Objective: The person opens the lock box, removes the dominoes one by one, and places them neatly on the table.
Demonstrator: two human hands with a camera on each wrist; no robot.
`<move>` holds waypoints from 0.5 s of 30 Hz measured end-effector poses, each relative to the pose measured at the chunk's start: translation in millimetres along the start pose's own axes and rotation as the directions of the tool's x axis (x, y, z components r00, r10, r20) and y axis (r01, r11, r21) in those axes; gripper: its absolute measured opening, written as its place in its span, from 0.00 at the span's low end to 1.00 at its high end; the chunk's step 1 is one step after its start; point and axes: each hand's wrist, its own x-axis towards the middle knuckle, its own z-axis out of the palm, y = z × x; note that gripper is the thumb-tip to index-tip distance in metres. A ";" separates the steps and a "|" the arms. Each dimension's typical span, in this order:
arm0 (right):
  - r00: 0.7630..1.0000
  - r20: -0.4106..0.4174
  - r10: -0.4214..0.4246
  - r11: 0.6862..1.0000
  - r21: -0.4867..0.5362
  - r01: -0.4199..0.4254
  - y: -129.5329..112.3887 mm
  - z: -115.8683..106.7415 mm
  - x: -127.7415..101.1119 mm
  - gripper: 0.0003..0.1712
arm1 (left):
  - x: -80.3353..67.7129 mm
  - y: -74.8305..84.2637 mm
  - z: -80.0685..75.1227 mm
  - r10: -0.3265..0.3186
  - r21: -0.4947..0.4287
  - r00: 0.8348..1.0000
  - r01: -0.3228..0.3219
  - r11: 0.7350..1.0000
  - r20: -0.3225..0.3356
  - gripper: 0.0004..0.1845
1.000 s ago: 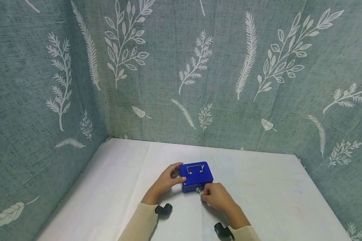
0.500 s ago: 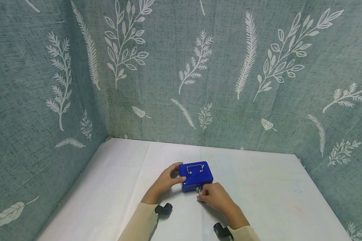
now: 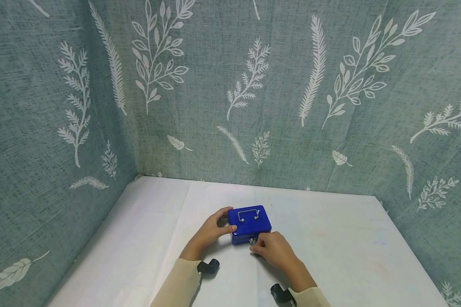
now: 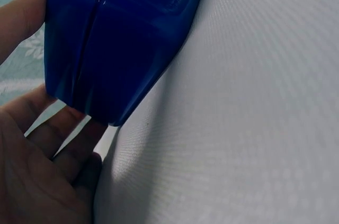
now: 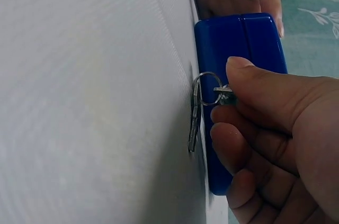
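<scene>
Box (image 3: 249, 224) — small, blue, glossy metal, lid closed, a wire handle (image 3: 248, 214) lying flat on top. It sits on the desk (image 3: 342, 256), about midway between the left and right edges and somewhat nearer the front edge than the back.

Left hand (image 3: 211, 232) — clasps the box's left end, thumb over the lid's near left corner, fingers curled round the far side. In the left wrist view the fingers (image 4: 63, 144) lie against the box's end (image 4: 111, 49) where it meets the desk.

Right hand (image 3: 272, 249) — at the box's front face, thumb and forefinger pinching a key (image 5: 223, 95) set into the front of the box. The other fingers are curled loosely below it.

Key ring (image 5: 204, 87) — a wire loop on the pinched key, with a second key (image 5: 194, 123) dangling from it, its tip touching or just above the desk; which, the view does not show.

Desk — covered in white cloth, set in a corner of walls (image 3: 215, 85) hung with grey-green fabric printed with white leaves.

Sleeves (image 3: 176, 285) — beige, both forearms, each with a black camera mount at the wrist.
</scene>
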 end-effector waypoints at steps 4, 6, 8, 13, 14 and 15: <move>0.999 -0.027 -0.019 1.000 -0.006 0.019 0.1 0.9 1.3 0.16 | -0.4 1.1 -0.4 0.011 0.000 1.000 -0.011 1.000 0.002 0.38; 0.999 -0.042 -0.031 1.000 -0.004 0.031 -0.1 1.0 1.9 0.17 | -0.1 1.3 -0.4 0.012 0.002 1.000 -0.012 1.000 0.002 0.39; 0.997 -0.056 -0.049 0.999 -0.001 0.049 0.3 1.4 2.3 0.17 | 0.1 1.6 -0.2 0.002 0.009 1.000 -0.002 1.000 0.001 0.39; 0.995 -0.071 -0.069 0.997 0.014 0.071 0.8 1.1 3.1 0.16 | 0.5 2.0 0.5 -0.028 0.015 1.000 0.028 0.999 0.003 0.40; 0.995 -0.070 -0.066 0.998 0.016 0.067 0.7 1.2 3.3 0.16 | 0.4 1.8 0.7 -0.028 0.013 1.000 0.028 1.000 0.003 0.40; 0.996 -0.069 -0.064 0.998 0.019 0.065 0.5 1.3 3.4 0.16 | 0.6 1.6 0.8 -0.025 0.008 1.000 0.025 1.000 0.003 0.40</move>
